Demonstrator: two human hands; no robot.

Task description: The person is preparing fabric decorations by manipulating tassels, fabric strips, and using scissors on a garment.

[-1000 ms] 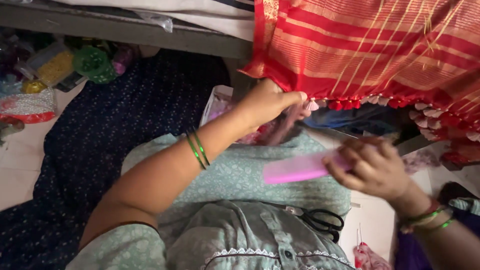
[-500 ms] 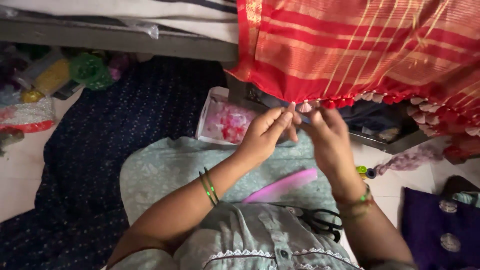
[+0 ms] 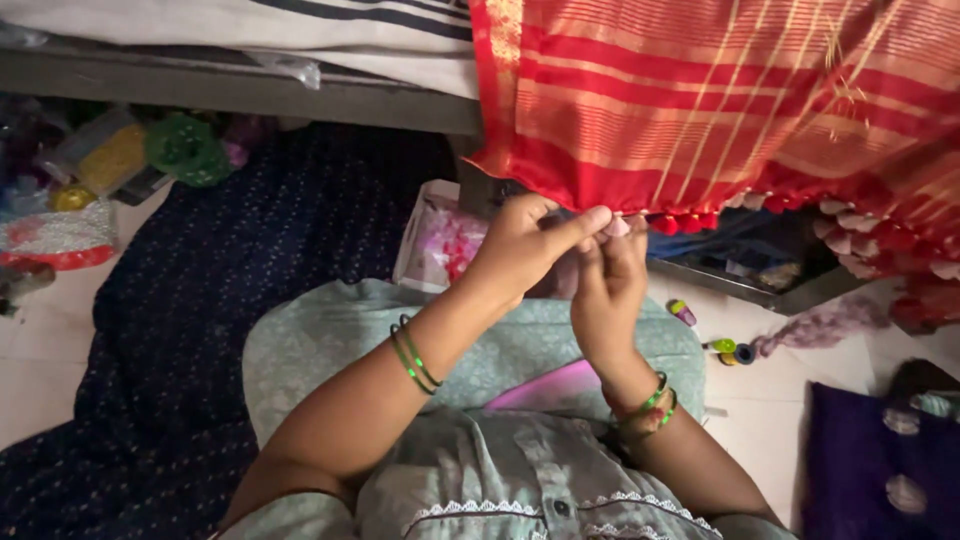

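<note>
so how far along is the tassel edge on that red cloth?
Done: red tassels hang along the right stretch of the red cloth's edge. In hand: left hand and right hand pinch the edge beside them. Left: the edge left of the hands looks bare.

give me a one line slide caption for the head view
Both hands, left hand and right hand, pinch the tasselled hem of a red striped cloth.
</note>
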